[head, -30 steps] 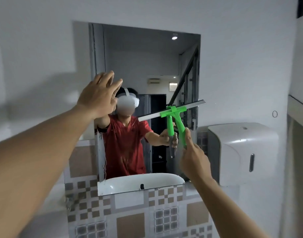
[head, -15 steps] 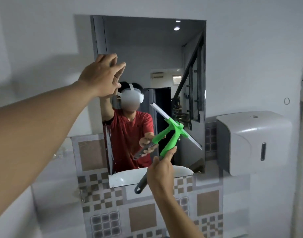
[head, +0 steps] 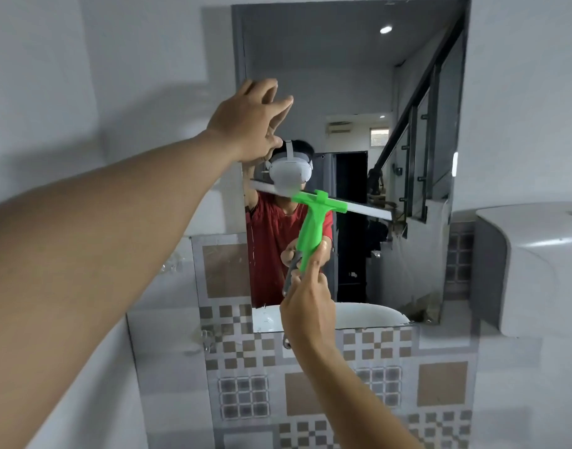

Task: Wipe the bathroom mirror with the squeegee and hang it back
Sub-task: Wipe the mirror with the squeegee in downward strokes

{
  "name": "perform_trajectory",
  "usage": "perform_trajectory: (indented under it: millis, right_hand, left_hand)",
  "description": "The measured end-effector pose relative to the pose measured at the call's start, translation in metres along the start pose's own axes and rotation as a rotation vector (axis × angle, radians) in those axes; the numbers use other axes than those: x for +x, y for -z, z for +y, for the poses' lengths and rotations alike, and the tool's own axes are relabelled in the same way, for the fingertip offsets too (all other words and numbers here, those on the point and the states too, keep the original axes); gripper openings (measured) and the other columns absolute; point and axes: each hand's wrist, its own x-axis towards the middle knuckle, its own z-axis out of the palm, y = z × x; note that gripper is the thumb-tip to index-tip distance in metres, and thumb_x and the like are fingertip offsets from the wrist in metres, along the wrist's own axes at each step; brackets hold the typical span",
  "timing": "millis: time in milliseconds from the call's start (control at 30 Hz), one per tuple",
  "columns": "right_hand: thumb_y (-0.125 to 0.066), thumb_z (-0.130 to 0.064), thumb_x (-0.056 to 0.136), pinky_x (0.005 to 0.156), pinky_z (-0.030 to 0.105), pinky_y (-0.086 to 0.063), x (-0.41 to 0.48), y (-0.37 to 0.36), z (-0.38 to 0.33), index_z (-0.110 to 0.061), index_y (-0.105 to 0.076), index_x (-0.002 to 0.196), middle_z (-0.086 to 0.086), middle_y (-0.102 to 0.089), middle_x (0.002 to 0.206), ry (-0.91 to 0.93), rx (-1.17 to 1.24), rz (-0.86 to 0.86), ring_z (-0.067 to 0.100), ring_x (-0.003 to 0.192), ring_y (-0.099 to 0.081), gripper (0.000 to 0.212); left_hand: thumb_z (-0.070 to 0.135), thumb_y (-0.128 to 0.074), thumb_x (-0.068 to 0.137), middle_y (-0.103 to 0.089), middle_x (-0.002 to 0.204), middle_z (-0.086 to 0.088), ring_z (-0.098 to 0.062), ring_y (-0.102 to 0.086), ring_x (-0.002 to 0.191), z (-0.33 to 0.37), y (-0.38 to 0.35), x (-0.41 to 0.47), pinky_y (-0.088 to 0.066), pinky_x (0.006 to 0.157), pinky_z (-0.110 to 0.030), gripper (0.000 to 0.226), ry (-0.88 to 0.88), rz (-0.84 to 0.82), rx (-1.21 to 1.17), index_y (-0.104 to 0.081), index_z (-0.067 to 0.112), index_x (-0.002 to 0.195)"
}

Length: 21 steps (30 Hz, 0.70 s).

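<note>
Right hand is closed around the lower handle of the green squeegee, and I see its pale blade lying across the middle of the mirror, tilted down to the right. Left hand is open, fingers spread, at the mirror's upper left edge. Patterned tiles run below the glass; a white dispenser hangs on the wall to the right.

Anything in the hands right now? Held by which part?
Right hand grips the green squeegee by the lower end of its handle, blade up against the mirror. Left hand holds nothing, fingers spread at the mirror's left edge.
</note>
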Motion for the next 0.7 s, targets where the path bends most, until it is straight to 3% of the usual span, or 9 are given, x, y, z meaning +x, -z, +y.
perform_trajectory:
  millis: [133,200,300,400,467,600,700]
  right_hand:
    - [-0.043,-0.011,0.102,0.047,0.029,-0.048,0.002,0.007,0.012,-0.022,0.012,0.158,0.014,-0.061,0.115,0.073,-0.190,-0.055,0.019,0.061,-0.057,0.079]
    - [-0.049,-0.004,0.094,0.037,0.022,-0.030,0.003,0.013,0.020,-0.017,0.005,0.160,0.020,-0.060,0.129,0.146,-0.334,-0.073,0.012,0.046,-0.042,0.086]
    - [-0.055,0.002,0.082,0.036,0.020,-0.013,0.008,0.026,0.033,-0.017,-0.002,0.160,0.021,-0.056,0.139,0.247,-0.508,-0.078,0.006,0.039,-0.021,0.096]
    - [-0.062,0.002,0.078,0.037,0.020,-0.007,0.018,0.053,0.041,-0.020,-0.018,0.160,0.018,-0.061,0.134,0.320,-0.617,-0.063,0.019,0.039,-0.045,0.095]
    - [-0.064,0.004,0.076,0.036,0.022,-0.012,0.026,0.072,0.050,-0.023,-0.026,0.158,0.018,-0.061,0.135,0.397,-0.706,-0.087,0.029,0.053,-0.066,0.095]
    - [-0.045,0.000,0.083,0.040,0.030,-0.035,0.043,0.110,0.068,-0.035,-0.017,0.159,0.019,-0.046,0.150,0.522,-0.886,-0.171,0.036,0.069,-0.070,0.088]
    - [-0.046,-0.007,0.092,0.041,0.031,-0.036,0.051,0.137,0.079,-0.039,-0.016,0.158,0.018,-0.056,0.138,0.543,-1.000,-0.168,0.033,0.076,-0.071,0.079]
  left_hand:
    - [0.046,-0.073,0.085,-0.034,0.155,-0.005,-0.032,-0.032,0.140,0.001,-0.002,0.000,-0.051,0.092,-0.052,0.078,0.007,0.006,0.002,-0.040,0.027,0.153]
    - [0.046,-0.072,0.085,-0.034,0.156,-0.005,-0.032,-0.032,0.140,0.001,-0.002,0.000,-0.051,0.093,-0.053,0.078,0.007,0.001,0.002,-0.039,0.027,0.153]
    - [0.047,-0.071,0.085,-0.034,0.155,-0.004,-0.032,-0.032,0.139,0.002,-0.002,0.000,-0.053,0.091,-0.054,0.078,0.005,0.001,0.002,-0.039,0.028,0.153]
    - [0.045,-0.070,0.086,-0.033,0.155,-0.004,-0.032,-0.032,0.139,0.002,-0.002,-0.001,-0.053,0.091,-0.054,0.077,0.012,-0.002,0.000,-0.038,0.028,0.154]
    - [0.044,-0.069,0.087,-0.031,0.156,-0.004,-0.032,-0.031,0.140,0.004,-0.003,-0.001,-0.052,0.093,-0.054,0.076,0.013,-0.003,-0.005,-0.037,0.027,0.154]
    - [0.040,-0.069,0.088,-0.030,0.158,-0.007,-0.034,-0.030,0.142,0.008,-0.004,-0.004,-0.051,0.095,-0.052,0.075,0.029,0.008,-0.013,-0.037,0.022,0.154]
    - [0.032,-0.065,0.089,-0.035,0.156,-0.015,-0.038,-0.035,0.139,0.015,-0.008,-0.014,-0.046,0.103,-0.050,0.070,0.076,0.087,0.005,-0.040,0.012,0.151]
